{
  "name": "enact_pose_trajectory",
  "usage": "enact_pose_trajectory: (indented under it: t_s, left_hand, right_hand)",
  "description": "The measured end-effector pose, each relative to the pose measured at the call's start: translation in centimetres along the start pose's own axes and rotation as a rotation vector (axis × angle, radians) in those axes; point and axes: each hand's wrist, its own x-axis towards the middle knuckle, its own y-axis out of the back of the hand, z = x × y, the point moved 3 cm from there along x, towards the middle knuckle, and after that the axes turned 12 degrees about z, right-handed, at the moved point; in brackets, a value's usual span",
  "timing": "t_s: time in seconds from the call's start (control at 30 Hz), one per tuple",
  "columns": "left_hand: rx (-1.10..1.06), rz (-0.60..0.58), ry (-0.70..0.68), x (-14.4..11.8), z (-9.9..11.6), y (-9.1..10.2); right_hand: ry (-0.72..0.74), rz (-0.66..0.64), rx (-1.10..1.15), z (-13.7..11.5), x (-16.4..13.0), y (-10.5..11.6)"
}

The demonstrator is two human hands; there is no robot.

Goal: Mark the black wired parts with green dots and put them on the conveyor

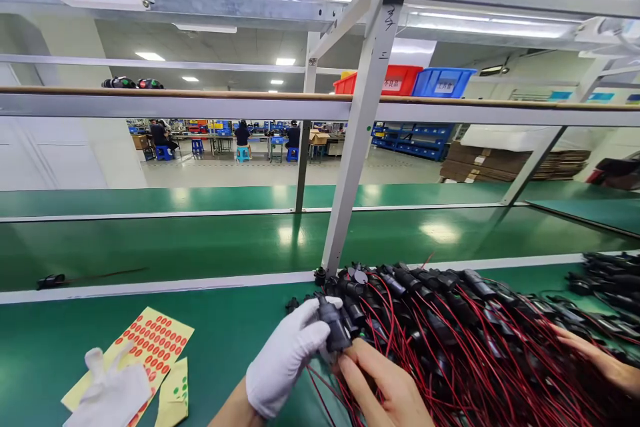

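Note:
My left hand (287, 360), in a white glove, is closed around a black cylindrical part (334, 323) and tilts it above the green bench. My bare right hand (383, 387) meets the lower end of that part, its thumb and forefinger pinched there; the fingertips are partly hidden. Red wires run beneath both hands. Close on the right lies a large heap of similar black parts (445, 307) with long red and dark wires (450, 387).
At lower left, a white glove (117, 393) rests on a sheet of red stickers (160, 340), beside a smaller sheet with green dots (175, 390). Another person's hand (590, 353) reaches into the heap at right. A metal post (357, 127) rises behind my hands.

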Motion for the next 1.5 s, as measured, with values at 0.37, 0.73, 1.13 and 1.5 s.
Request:
enact_pose_trajectory:
  t_s: [0.37,0.73,1.13,1.5]
  left_hand:
    - [0.794,0.025,-0.518,-1.9,1.5,0.3]
    - [0.426,0.073,-0.153,-1.3,-1.5,-0.1]
    - [0.554,-0.167,-0.096,-1.9,0.3,-0.7]
    - [0.409,-0.11,-0.134,-1.5,-1.4,-1.2]
  right_hand:
    - [0.469,0.207,-0.234,0.4,0.1,2.2]
    - [0.616,0.272,-0.27,0.1,-0.3,2.9]
    - [0.832,0.149,-0.278,-4.2,1.9,5.4]
    - [0.848,0.364,-0.282,-1.4,0.8,3.4]
